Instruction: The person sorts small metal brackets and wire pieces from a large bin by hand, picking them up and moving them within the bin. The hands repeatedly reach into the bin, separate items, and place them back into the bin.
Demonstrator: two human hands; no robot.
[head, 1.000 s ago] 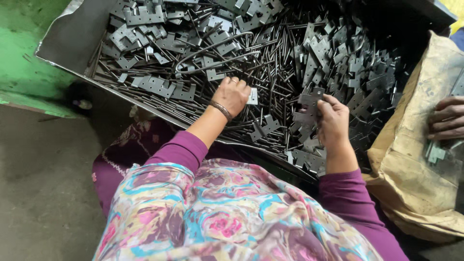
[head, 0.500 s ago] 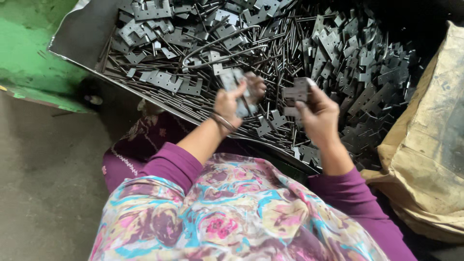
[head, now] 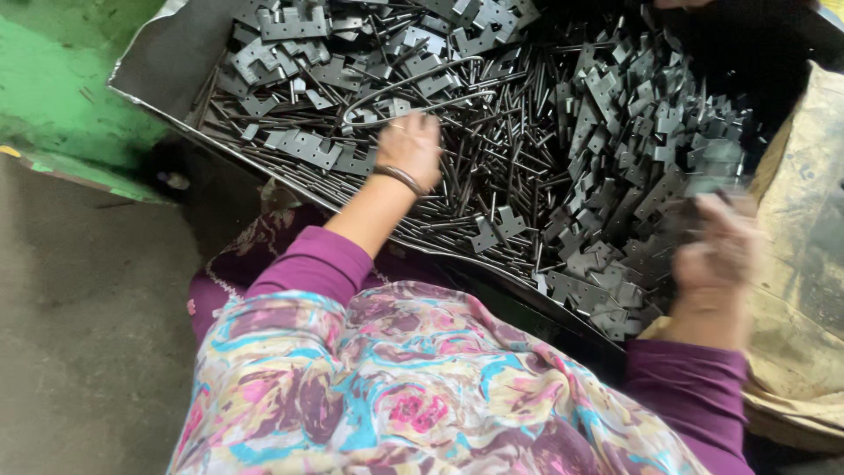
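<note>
Setting: dim workshop floor, green painted edge at left; I look down over my lap at a tray (head: 158, 62) heaped with dark metal parts.
Left fingers: curled down into the rods (head: 492, 167), seemingly pinching a few; what exactly they hold I cannot tell.
Left hand (head: 411, 148): bangle at the wrist, resting mid-heap, just beside the notched plates (head: 303, 145).
Right fingers: blurred; clenched or loose, I cannot tell.
Right hand (head: 716, 251): over the tray's right side, above stamped brackets (head: 633, 185), near the sack (head: 804, 264).
Handling, my judgement: parts are stiff, thin, light singly but tangled; edges look sharp and greasy-slick.
Grip, my judgement: take plates by the flat faces, rods at mid-length.
</note>
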